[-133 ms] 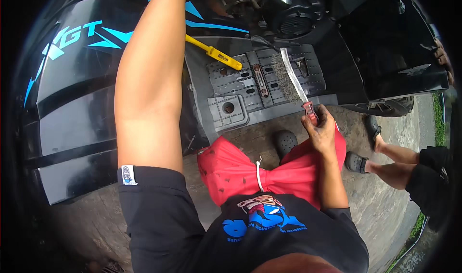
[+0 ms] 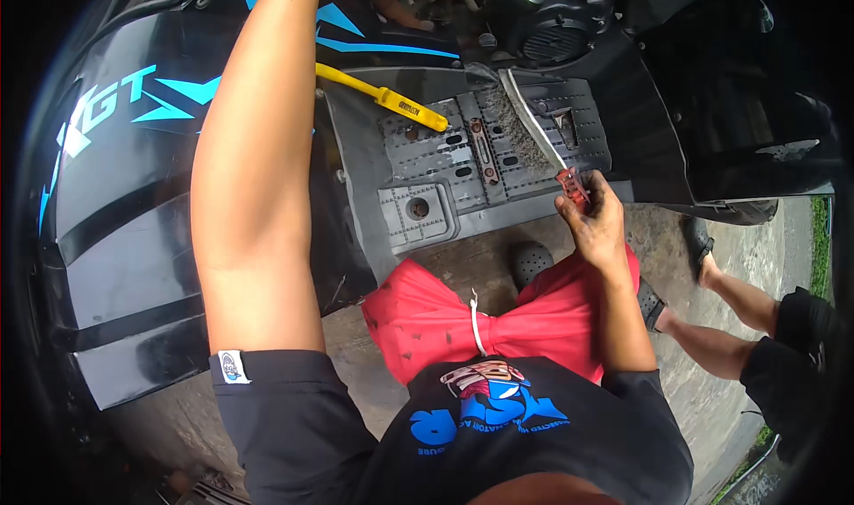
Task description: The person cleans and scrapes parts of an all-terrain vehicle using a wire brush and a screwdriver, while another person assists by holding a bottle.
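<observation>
While gripping a red-handled blade, the right hand overlies ribbed grey plastic.

My right hand grips a tool with a translucent red plastic handle; its flat blade, running toward 11 o'clock, looks like bright bare metal. The grey floorboard panel beneath it is matt moulded plastic with a ribbed, gridded texture and dusty patches. At 10 o'clock from my hand lies a screwdriver with a smooth yellow plastic handle. The black body panel at 9 o'clock is glossy plastic with blue graphics, reflecting light. The engine cover at 12 o'clock appears dark, semi-matt cast metal. My shorts are red woven cloth; the ground is rough concrete
</observation>
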`<state>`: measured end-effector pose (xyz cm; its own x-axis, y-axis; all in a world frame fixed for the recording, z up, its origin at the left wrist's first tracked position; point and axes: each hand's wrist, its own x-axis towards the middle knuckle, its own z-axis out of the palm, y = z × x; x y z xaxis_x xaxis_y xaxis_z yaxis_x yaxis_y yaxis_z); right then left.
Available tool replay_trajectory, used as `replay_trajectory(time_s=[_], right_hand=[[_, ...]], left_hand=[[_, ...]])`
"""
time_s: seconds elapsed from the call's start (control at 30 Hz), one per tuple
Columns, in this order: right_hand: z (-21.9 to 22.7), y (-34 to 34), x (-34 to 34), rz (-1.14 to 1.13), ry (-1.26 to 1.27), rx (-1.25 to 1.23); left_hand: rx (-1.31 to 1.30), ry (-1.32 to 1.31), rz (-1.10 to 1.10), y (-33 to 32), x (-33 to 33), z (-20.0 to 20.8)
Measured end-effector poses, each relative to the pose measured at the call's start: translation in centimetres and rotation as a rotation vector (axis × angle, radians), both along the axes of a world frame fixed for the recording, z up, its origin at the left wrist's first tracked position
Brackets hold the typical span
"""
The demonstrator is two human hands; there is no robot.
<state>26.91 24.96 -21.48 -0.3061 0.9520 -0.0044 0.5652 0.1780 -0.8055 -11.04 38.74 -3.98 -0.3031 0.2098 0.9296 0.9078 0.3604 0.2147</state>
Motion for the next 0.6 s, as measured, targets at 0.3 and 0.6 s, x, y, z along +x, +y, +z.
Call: replay_trajectory(time_s=[0.3,0.6], right_hand=[[-0.2,8.4,-5.7,0.053,-0.094,0.145],[-1.7,10.3,-9.5,0.072,-0.126,0.369]], left_hand=[[-0.108,-0.102,0.093,0.7,1.6,-0.1],[-0.113,-0.123,0.108,1.6,1.6,-0.6]])
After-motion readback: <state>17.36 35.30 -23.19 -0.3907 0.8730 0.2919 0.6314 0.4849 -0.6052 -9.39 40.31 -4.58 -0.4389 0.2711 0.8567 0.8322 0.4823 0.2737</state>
